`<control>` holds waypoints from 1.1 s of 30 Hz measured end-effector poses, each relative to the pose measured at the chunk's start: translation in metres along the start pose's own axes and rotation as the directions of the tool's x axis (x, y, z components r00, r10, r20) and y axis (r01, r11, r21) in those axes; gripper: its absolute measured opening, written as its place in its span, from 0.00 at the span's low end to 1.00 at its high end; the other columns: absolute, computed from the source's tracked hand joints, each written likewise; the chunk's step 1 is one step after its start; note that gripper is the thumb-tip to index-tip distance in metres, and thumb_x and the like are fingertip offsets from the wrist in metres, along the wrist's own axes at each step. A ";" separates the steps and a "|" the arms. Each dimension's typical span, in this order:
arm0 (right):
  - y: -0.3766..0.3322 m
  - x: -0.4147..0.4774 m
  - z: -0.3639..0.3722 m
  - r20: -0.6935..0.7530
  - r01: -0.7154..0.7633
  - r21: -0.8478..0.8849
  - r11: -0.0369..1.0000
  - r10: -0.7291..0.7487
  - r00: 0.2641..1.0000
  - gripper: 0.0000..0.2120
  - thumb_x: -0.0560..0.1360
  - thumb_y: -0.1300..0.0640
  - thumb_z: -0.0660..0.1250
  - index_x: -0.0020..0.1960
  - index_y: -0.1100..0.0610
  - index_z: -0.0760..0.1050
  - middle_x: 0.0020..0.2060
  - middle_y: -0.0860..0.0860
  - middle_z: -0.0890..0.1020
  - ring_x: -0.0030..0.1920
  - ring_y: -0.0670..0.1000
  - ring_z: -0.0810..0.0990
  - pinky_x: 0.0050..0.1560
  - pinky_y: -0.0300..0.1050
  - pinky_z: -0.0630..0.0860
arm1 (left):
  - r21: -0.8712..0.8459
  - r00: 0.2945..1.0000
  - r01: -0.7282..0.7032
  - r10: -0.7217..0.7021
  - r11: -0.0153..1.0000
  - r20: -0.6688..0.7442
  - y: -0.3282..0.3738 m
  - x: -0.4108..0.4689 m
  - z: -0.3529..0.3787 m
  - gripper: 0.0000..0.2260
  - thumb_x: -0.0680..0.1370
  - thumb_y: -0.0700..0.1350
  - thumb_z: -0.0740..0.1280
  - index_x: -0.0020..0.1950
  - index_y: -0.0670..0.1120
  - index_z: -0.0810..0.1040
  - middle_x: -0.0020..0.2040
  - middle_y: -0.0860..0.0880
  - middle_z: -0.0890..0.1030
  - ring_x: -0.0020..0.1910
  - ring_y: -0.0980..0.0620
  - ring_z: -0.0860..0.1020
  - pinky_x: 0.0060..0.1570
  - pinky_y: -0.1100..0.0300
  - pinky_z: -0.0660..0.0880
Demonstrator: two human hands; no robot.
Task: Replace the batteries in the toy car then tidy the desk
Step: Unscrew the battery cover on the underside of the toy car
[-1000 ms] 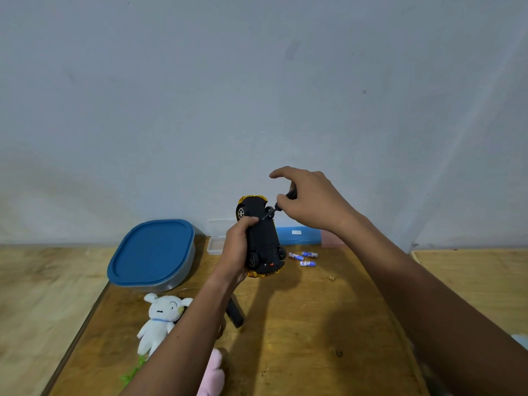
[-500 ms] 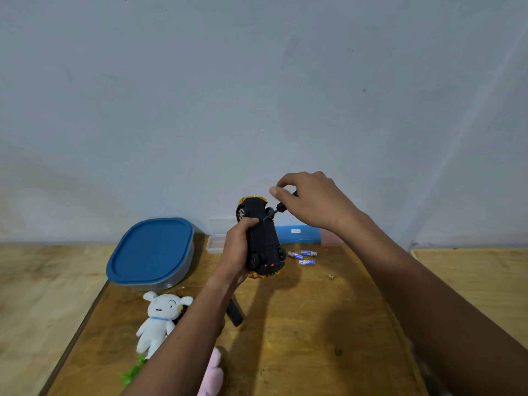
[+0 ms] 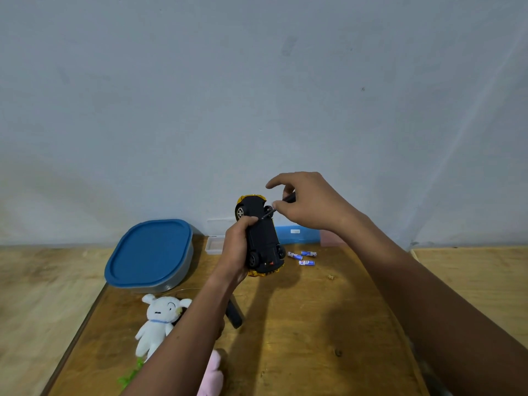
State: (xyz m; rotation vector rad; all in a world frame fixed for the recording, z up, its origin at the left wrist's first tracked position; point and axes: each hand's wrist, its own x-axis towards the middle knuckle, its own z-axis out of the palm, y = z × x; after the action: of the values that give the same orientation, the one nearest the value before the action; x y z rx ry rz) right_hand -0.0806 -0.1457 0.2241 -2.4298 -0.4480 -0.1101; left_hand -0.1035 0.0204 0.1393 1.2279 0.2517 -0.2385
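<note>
My left hand point(image 3: 235, 247) grips the toy car point(image 3: 261, 235) and holds it above the desk with its black underside facing me; yellow bodywork shows at both ends. My right hand point(image 3: 308, 204) pinches a small black screwdriver point(image 3: 281, 205) whose tip rests on the car's underside near the far wheel. The forefinger of that hand is lifted off the handle. Three blue-and-white batteries point(image 3: 303, 257) lie on the wooden desk point(image 3: 300, 324) just right of the car.
A grey container with a blue lid point(image 3: 148, 252) sits at the back left. A small clear box point(image 3: 214, 245) and a blue box point(image 3: 297, 234) stand against the wall. A white plush toy point(image 3: 158, 321), a pink plush point(image 3: 213, 375) and a black object point(image 3: 234, 312) lie near the front left.
The fingers of my right hand have shifted on the screwdriver handle, the forefinger curling in and lifting again. The car stays in my left hand, barely moved.
</note>
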 end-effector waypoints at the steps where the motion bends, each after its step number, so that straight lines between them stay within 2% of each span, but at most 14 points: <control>1: 0.001 0.001 0.001 -0.017 -0.019 -0.036 0.999 0.019 1.000 0.14 0.76 0.47 0.68 0.61 0.47 0.80 0.38 0.44 0.79 0.50 0.50 0.79 0.53 0.48 0.75 | 0.008 1.000 0.000 0.000 1.000 -0.005 0.000 0.000 0.000 0.15 0.80 0.48 0.62 0.59 0.40 0.78 0.47 0.39 0.79 0.47 0.38 0.77 0.53 0.40 0.75; 3: 0.004 0.002 0.003 -0.037 -0.046 -0.061 0.997 0.044 0.998 0.13 0.80 0.44 0.63 0.56 0.50 0.82 0.32 0.43 0.77 0.50 0.53 0.76 0.48 0.46 0.71 | 0.009 1.000 0.005 -0.005 1.000 -0.012 0.000 0.001 0.000 0.14 0.80 0.48 0.61 0.58 0.40 0.78 0.48 0.39 0.79 0.46 0.39 0.77 0.51 0.43 0.75; 5: 0.007 0.003 0.005 -0.042 -0.051 -0.050 0.997 0.049 0.998 0.13 0.81 0.48 0.61 0.55 0.51 0.82 0.30 0.42 0.74 0.47 0.54 0.76 0.45 0.45 0.69 | 0.006 1.000 0.006 -0.006 1.000 -0.013 0.000 0.003 0.000 0.15 0.80 0.49 0.62 0.58 0.39 0.78 0.48 0.38 0.79 0.47 0.39 0.77 0.53 0.42 0.74; 8: 0.007 0.002 0.005 -0.061 -0.047 -0.013 0.999 0.047 0.997 0.10 0.79 0.51 0.66 0.58 0.48 0.81 0.33 0.44 0.78 0.45 0.50 0.76 0.46 0.44 0.71 | 0.019 1.000 -0.010 0.011 1.000 -0.023 0.000 0.003 -0.001 0.15 0.80 0.49 0.62 0.58 0.40 0.78 0.49 0.38 0.79 0.48 0.38 0.78 0.54 0.41 0.74; 10: 0.006 0.001 0.004 -0.045 -0.048 0.031 0.998 0.049 0.998 0.12 0.76 0.53 0.70 0.59 0.47 0.81 0.36 0.47 0.81 0.44 0.47 0.78 0.47 0.44 0.74 | 0.015 1.000 -0.012 0.013 1.000 -0.023 0.000 0.004 -0.002 0.15 0.80 0.49 0.61 0.59 0.40 0.77 0.48 0.38 0.79 0.48 0.38 0.77 0.53 0.41 0.75; 15: 0.007 0.000 0.002 -0.002 -0.047 0.069 0.996 0.047 0.999 0.14 0.73 0.59 0.73 0.57 0.48 0.82 0.40 0.47 0.81 0.45 0.48 0.83 0.50 0.47 0.80 | 0.015 1.000 -0.005 0.005 1.000 -0.014 0.001 0.003 -0.004 0.13 0.81 0.48 0.60 0.58 0.41 0.77 0.48 0.39 0.79 0.46 0.40 0.78 0.46 0.49 0.77; 17: 0.008 0.001 0.004 0.010 -0.046 0.037 0.998 0.045 0.999 0.13 0.73 0.56 0.73 0.57 0.47 0.82 0.41 0.47 0.81 0.45 0.48 0.82 0.50 0.47 0.80 | 0.006 1.000 -0.002 0.002 1.000 -0.007 0.001 0.003 -0.004 0.14 0.81 0.48 0.60 0.59 0.40 0.77 0.48 0.39 0.79 0.45 0.41 0.78 0.45 0.49 0.78; 19: 0.008 0.002 0.006 0.002 -0.063 -0.006 0.998 0.063 0.998 0.10 0.74 0.47 0.73 0.54 0.47 0.83 0.40 0.47 0.82 0.46 0.47 0.81 0.49 0.46 0.78 | -0.001 1.000 0.005 -0.005 1.000 -0.005 0.000 0.003 -0.004 0.15 0.81 0.48 0.61 0.60 0.39 0.77 0.48 0.39 0.79 0.45 0.41 0.78 0.48 0.46 0.77; 21: 0.009 0.001 0.007 -0.011 -0.088 -0.038 0.995 0.088 0.996 0.12 0.76 0.42 0.68 0.50 0.49 0.83 0.37 0.48 0.83 0.45 0.49 0.79 0.47 0.46 0.77 | -0.003 1.000 0.012 -0.012 1.000 -0.012 -0.002 0.004 -0.004 0.16 0.80 0.48 0.62 0.61 0.39 0.77 0.48 0.39 0.79 0.44 0.41 0.79 0.50 0.44 0.76; 24: 0.010 0.000 0.009 0.006 -0.104 -0.053 0.993 0.104 0.995 0.11 0.80 0.48 0.64 0.48 0.51 0.84 0.35 0.47 0.83 0.44 0.52 0.80 0.47 0.47 0.77 | 0.015 1.000 0.004 -0.004 1.000 -0.026 -0.004 0.005 -0.005 0.15 0.80 0.48 0.62 0.59 0.39 0.78 0.47 0.39 0.80 0.42 0.43 0.80 0.48 0.46 0.77; 28: 0.012 -0.001 0.012 -0.005 -0.087 -0.054 0.995 0.087 0.996 0.06 0.75 0.50 0.70 0.51 0.47 0.83 0.38 0.46 0.84 0.45 0.48 0.80 0.47 0.46 0.76 | 0.052 0.999 -0.012 0.014 0.999 -0.039 -0.007 0.006 -0.009 0.14 0.81 0.48 0.62 0.58 0.40 0.78 0.47 0.39 0.80 0.44 0.42 0.80 0.48 0.47 0.77; 33: 0.010 -0.005 0.008 0.050 -0.091 -0.021 0.996 0.092 0.995 0.11 0.72 0.55 0.73 0.54 0.47 0.84 0.43 0.47 0.83 0.45 0.46 0.80 0.48 0.44 0.76 | 0.084 0.999 -0.017 0.021 0.996 -0.048 -0.008 0.006 -0.010 0.14 0.81 0.48 0.62 0.57 0.39 0.78 0.47 0.38 0.80 0.45 0.40 0.79 0.47 0.46 0.77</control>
State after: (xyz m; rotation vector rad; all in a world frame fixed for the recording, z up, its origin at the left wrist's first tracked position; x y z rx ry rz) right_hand -0.0822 -0.1494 0.2104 -2.4716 -0.3591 -0.0129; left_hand -0.1013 0.0267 0.1271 1.3200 0.2744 -0.2048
